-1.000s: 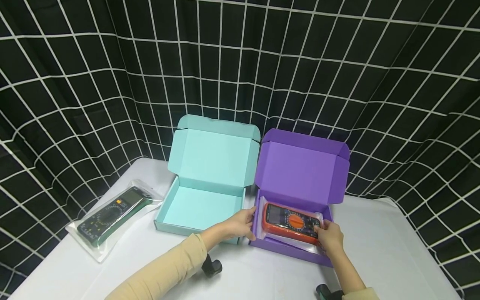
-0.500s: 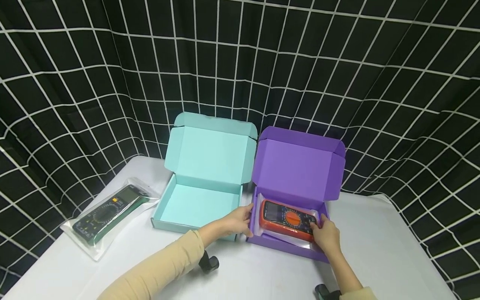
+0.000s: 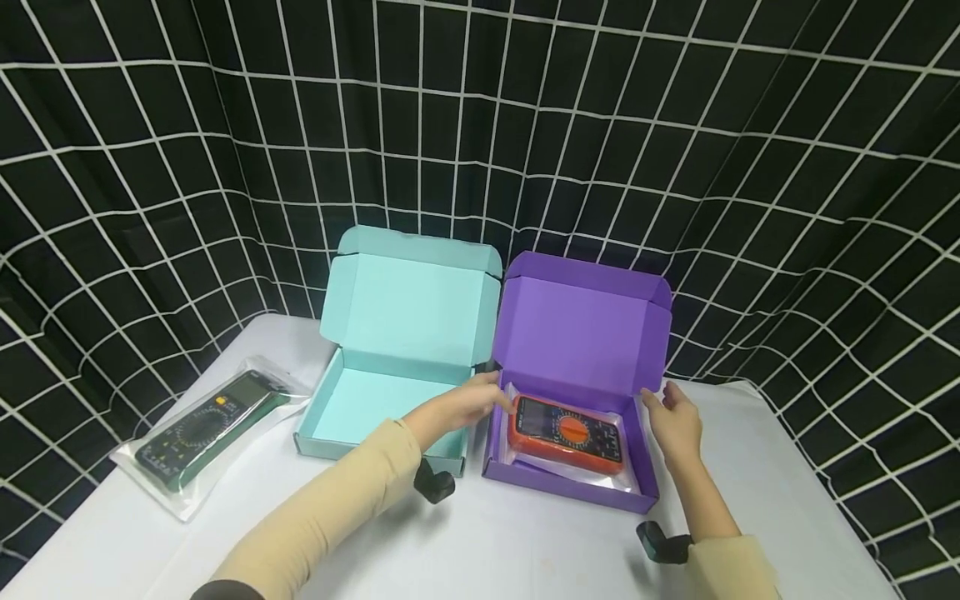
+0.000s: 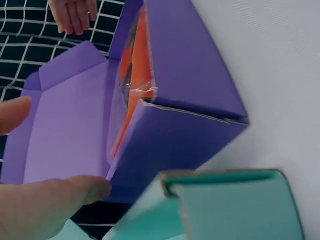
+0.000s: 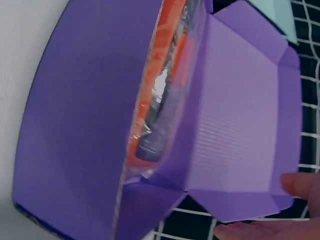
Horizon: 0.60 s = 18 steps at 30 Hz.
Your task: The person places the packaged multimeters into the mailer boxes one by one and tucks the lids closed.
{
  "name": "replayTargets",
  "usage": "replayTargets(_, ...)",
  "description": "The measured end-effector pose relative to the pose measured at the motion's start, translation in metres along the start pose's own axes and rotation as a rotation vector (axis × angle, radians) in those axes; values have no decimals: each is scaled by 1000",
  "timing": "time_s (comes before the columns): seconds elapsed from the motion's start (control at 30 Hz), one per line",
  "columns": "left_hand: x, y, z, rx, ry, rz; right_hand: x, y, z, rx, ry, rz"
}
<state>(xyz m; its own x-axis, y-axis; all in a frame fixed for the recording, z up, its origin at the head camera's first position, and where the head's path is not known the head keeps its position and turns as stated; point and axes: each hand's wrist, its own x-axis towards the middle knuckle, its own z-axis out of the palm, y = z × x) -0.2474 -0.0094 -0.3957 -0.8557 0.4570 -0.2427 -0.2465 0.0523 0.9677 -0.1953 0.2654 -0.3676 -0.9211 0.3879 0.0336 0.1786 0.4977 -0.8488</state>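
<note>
An orange multimeter (image 3: 566, 436) in a clear plastic bag lies inside the purple box (image 3: 566, 492), whose lid stands raised. My left hand (image 3: 468, 404) hovers at the box's left wall, its index finger over the near left edge of the multimeter. In the left wrist view the thumb (image 4: 70, 195) is close to that wall's top edge; I cannot tell if it touches. To the right of the box, my right hand (image 3: 677, 425) is off the multimeter, fingers apart and pointing toward the lid. In the right wrist view its fingers (image 5: 300, 185) appear near the lid's side flap.
A teal box (image 3: 375, 450) with its lid up stands left of the purple one, partly under my left forearm. At far left a green and black multimeter (image 3: 206, 429) lies bagged on the white table (image 3: 555, 558). A black grid-patterned curtain (image 3: 420, 117) hangs behind.
My right hand has let go of the multimeter and moved up and right, out of the box. The left hand has lifted a little along the left wall. The view has shifted slightly.
</note>
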Motion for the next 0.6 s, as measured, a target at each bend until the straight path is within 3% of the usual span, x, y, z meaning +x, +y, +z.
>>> replayTargets(0.1,9,3,3,-125,45,-31,8,3,5,67,-57,53)
replayTargets(0.2,12,3,3,-174,61,-37,15,5,8,152,-62,81)
replayTargets(0.37,13,0,1,-187,46,-13,23,7,8,259,-74,82)
replayTargets(0.6,13,4,5,-197,81,39,26,7,3,523,-225,99)
